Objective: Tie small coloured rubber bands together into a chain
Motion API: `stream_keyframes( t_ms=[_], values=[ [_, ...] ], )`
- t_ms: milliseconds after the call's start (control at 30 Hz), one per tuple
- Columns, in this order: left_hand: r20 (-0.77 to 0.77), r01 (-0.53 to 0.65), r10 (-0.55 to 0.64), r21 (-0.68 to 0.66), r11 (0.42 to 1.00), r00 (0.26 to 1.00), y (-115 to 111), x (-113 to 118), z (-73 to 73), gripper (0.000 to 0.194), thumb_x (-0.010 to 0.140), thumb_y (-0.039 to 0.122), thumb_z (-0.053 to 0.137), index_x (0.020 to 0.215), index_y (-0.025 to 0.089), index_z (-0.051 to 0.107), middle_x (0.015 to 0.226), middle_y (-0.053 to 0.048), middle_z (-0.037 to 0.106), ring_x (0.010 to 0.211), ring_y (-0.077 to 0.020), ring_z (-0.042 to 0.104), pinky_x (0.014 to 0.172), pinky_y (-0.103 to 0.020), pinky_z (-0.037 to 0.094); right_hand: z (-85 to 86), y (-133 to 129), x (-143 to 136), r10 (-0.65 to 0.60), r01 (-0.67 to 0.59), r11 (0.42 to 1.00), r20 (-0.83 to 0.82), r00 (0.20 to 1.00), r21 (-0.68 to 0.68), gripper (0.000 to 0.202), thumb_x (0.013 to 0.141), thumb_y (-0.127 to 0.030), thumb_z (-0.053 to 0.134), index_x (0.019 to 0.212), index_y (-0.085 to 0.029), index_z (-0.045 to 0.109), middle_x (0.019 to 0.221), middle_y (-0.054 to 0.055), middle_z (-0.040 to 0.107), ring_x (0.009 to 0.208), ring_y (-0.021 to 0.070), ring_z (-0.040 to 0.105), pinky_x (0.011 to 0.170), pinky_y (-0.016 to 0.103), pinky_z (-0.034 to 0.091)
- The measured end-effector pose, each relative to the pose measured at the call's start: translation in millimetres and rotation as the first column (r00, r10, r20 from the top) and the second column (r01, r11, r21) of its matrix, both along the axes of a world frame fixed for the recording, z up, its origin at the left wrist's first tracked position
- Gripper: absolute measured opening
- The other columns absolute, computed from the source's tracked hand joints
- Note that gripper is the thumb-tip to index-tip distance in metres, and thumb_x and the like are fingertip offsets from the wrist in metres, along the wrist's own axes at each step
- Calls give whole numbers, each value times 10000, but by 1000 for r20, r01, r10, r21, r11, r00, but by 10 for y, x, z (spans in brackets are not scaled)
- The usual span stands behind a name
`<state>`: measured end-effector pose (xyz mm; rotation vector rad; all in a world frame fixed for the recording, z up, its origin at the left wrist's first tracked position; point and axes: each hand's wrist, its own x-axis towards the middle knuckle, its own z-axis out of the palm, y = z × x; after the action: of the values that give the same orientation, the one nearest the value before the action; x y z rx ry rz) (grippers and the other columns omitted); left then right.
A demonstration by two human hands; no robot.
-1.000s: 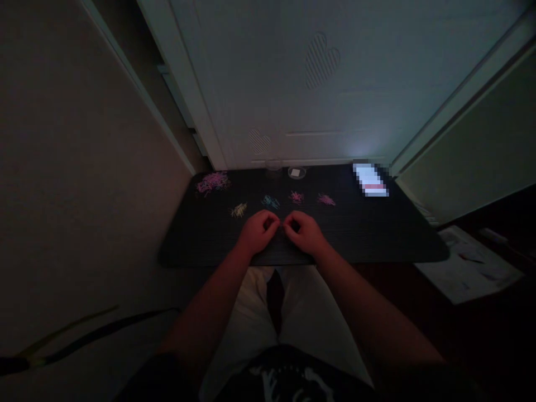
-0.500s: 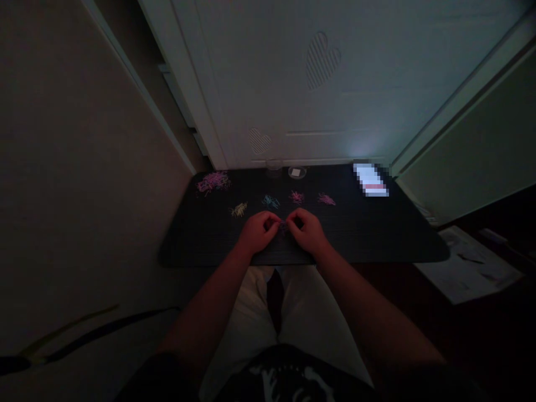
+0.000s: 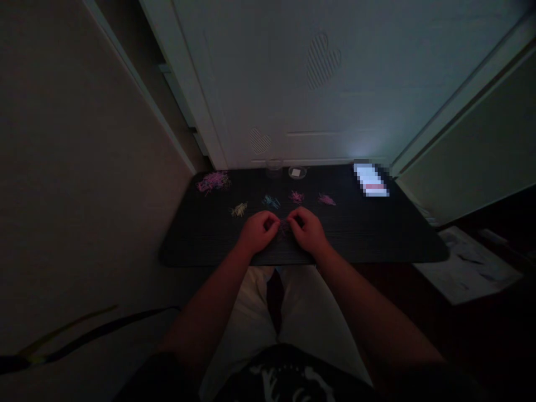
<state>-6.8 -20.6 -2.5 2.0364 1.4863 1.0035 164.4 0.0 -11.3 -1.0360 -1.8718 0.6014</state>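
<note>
My left hand [image 3: 260, 230] and my right hand [image 3: 307, 229] rest near the table's front edge, thumbs and forefingers pinched close together. Between them lies a small purple pile of thin strands [image 3: 284, 225]; whatever is in the fingertips is too small and dark to make out. Beyond my hands sit a yellow pile [image 3: 239, 209], a blue pile [image 3: 270, 201], a bright pink pile [image 3: 297, 197] and a pinkish-purple pile [image 3: 326, 199] of similar strands. At the far left lies a larger mixed pile [image 3: 213, 182], mostly pink and purple.
A clear round container [image 3: 274, 167] and a clear lid with a white label [image 3: 297, 172] stand along the back of the dark table [image 3: 377, 234]. A lit, blurred-out screen [image 3: 371, 180] lies at the back right. A white panel [image 3: 276, 84] with heart reliefs rises behind.
The fingertips of both hands have drawn slightly apart, my right hand shifting up a little. The piles stay where they were.
</note>
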Motion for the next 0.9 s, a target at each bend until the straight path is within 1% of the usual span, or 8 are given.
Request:
stream_keyframes(
  t_ms=[200, 333, 500, 700, 900],
  values=[
    [-12, 7, -7, 3, 1000, 1000, 1, 2, 12, 99, 791, 238, 537, 769, 160, 595, 729, -16, 612, 675, -125, 542, 616, -250, 427, 30, -10, 2, -27, 26, 999, -20, 999, -28, 74, 798, -190, 486, 739, -195, 530, 737, 24, 549, 705, 159, 505, 656, 281, 393],
    [-14, 7, -7, 4, 1000, 1000, 1, -2, 4, 93, 789, 233, 535, 763, 162, 588, 735, -17, 608, 671, -124, 539, 606, -247, 421, 28, 1, 5, -43, 39, 997, -58, 997, -66, 76, 798, -203, 483, 737, -193, 527, 726, 19, 539, 678, 152, 492, 626, 276, 382],
    [-14, 18, -18, 5, 1000, 1000, -7, -11, -3, 99, 799, 239, 526, 772, 165, 585, 731, -15, 603, 681, -126, 543, 603, -243, 419, -11, 37, 26, -122, 92, 983, -188, 975, -159, 101, 796, -259, 498, 719, -196, 513, 685, 2, 522, 646, 141, 481, 604, 266, 384],
    [-16, 23, -23, 9, 1000, 1000, -11, -13, 4, 118, 809, 255, 523, 768, 162, 582, 722, -14, 596, 668, -123, 536, 594, -237, 415, -41, 79, 59, -187, 82, 958, -383, 904, -274, 122, 771, -289, 528, 705, -190, 501, 646, -16, 492, 597, 121, 455, 561, 245, 364],
    [-20, 13, -13, -1, 1000, 1000, -11, -11, 5, 121, 808, 253, 520, 763, 161, 583, 732, -18, 605, 656, -121, 541, 577, -233, 413, -9, 81, 51, -180, 50, 954, -429, 885, -296, 142, 796, -309, 502, 715, -196, 473, 612, -22, 487, 571, 117, 462, 549, 241, 370]
  ],
)
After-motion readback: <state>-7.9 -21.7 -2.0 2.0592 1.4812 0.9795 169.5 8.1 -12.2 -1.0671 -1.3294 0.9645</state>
